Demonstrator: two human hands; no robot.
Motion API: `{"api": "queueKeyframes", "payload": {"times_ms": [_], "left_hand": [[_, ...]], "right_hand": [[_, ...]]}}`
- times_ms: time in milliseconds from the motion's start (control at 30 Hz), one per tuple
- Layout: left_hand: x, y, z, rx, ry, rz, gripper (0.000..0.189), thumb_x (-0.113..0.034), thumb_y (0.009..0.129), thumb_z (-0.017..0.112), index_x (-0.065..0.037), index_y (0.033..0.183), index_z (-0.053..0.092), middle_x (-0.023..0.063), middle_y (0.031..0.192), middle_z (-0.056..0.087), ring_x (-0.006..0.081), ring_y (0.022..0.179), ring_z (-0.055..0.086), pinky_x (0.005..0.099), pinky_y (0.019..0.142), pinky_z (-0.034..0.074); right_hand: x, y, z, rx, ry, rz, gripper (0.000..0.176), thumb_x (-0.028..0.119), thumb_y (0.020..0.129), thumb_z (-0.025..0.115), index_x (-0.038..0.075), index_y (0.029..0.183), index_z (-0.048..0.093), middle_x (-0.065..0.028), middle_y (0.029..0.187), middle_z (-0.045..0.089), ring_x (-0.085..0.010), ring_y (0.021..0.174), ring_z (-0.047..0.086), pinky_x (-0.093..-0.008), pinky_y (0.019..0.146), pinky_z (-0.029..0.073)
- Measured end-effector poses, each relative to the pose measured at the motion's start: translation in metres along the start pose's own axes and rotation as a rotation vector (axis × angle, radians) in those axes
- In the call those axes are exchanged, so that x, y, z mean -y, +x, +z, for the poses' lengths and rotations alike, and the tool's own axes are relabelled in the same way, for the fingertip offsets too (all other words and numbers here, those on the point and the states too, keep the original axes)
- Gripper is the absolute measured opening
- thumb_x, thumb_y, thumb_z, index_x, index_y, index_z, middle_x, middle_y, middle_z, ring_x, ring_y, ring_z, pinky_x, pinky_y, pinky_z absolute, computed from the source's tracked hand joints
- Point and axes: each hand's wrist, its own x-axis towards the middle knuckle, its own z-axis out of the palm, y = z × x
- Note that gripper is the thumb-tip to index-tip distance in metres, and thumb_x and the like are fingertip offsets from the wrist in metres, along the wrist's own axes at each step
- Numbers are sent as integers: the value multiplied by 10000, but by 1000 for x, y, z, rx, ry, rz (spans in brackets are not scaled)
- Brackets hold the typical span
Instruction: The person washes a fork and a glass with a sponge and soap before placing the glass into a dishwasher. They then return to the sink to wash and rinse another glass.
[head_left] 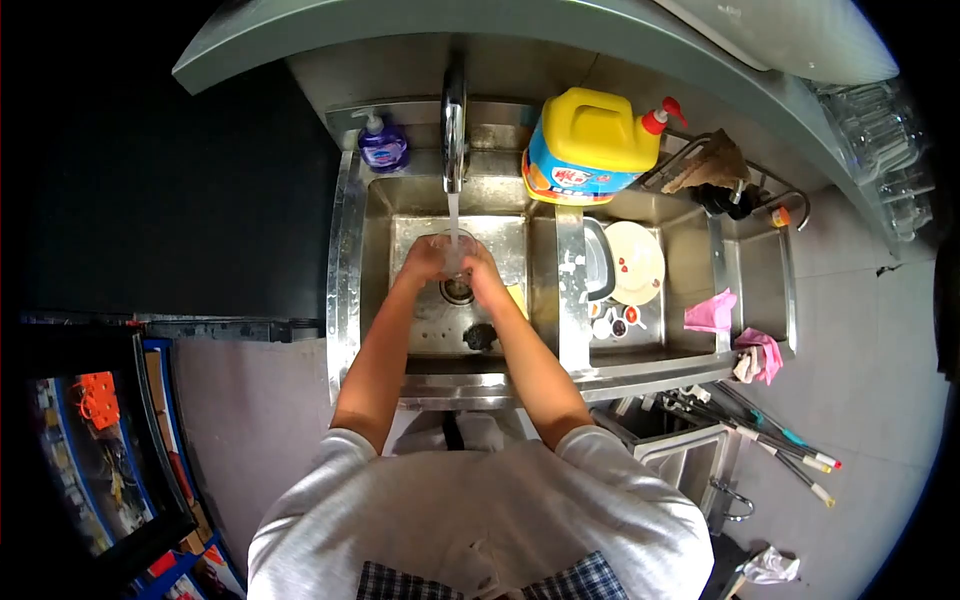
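Note:
My left hand [427, 257] and my right hand [482, 266] are wrapped around a clear glass [455, 256] from both sides. Water from the faucet [454, 140] pours down onto it. Both hands are over the left sink basin [400, 325], just above the drain [457, 291]. Fingers hide much of the glass, so its exact shape is hard to make out. A dark scrubber [479, 336] lies on the basin floor. Partly behind my right forearm is a yellow sponge or cloth [517, 298].
Behind the basins stand a purple soap bottle [383, 145] and a large yellow detergent jug [600, 140]. The middle basin holds a plate [635, 262], a dark-rimmed tray [597, 262] and several small dishes [618, 326]. Pink cloths [711, 312] hang to the right. Glasses [880, 130] sit on the upper shelf.

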Motion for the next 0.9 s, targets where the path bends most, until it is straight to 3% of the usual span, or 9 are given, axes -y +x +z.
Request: {"api": "queueKeyframes", "payload": {"times_ms": [233,333,400,467,500,533,600,667,900], "left_hand": [[19,-14,13,112,275,736,737,-143,652,789,-85,1270,392,84,1186,505,203,1151,454,327,932,399],[31,-5,18,68,-56,566,795,-61,608,817,-70,1263,368,70,1206,484,197,1134,460,331,950,397],[33,0,22,-78,83,554,790,-10,652,789,-95,1289,330,45,1204,470,186,1162,446,339,979,409],[42,8,24,-27,-56,634,793,-20,649,796,-91,1287,330,44,1195,470,184,1156,448,343,972,413],[50,6,27,-6,-121,664,795,-26,648,800,-89,1285,330,43,1191,470,184,1153,450,344,968,415],[33,-15,31,-52,-53,609,803,-13,647,798,-92,1291,325,32,1201,457,178,1151,446,336,976,404],[61,0,27,-29,-189,602,820,10,651,788,-83,1308,306,33,1218,448,171,1160,438,332,979,397],[52,-6,25,-89,-137,628,821,13,650,785,-75,1309,303,41,1218,453,173,1158,442,335,972,404],[72,-6,23,-197,67,580,821,-43,618,812,-71,1281,329,53,1215,471,189,1139,457,325,954,411]], "right_hand": [[-12,27,-42,274,493,288,438,256,831,425,85,1228,501,-128,1222,527,-329,1089,518,-534,869,434],[34,6,-46,266,450,457,494,421,929,387,67,1261,482,-124,1244,539,-360,1050,547,-554,879,426],[-40,61,-127,-131,-128,425,447,343,888,448,34,1206,509,-162,1145,587,-335,993,587,-474,841,478],[-73,62,-154,-298,-1386,416,423,268,787,592,12,1120,543,-207,1101,596,-309,1013,593,-374,869,487],[-128,60,-184,-337,-1728,176,451,270,778,623,25,1144,529,-203,1116,597,-319,1007,604,-375,873,488],[-201,106,-222,-567,-1582,632,492,312,787,632,43,1176,500,-188,1189,564,-300,1058,588,-380,863,495],[-133,58,-175,-368,-1453,678,513,358,780,658,41,1141,480,-119,1182,560,-275,1052,581,-406,804,519],[-161,53,-178,-496,-1660,421,490,348,790,653,63,1153,491,-112,1109,596,-303,1005,608,-394,776,527],[-111,18,-154,-441,-1579,401,249,207,746,674,79,956,643,-127,1035,635,-293,955,632,-391,760,528]]}}
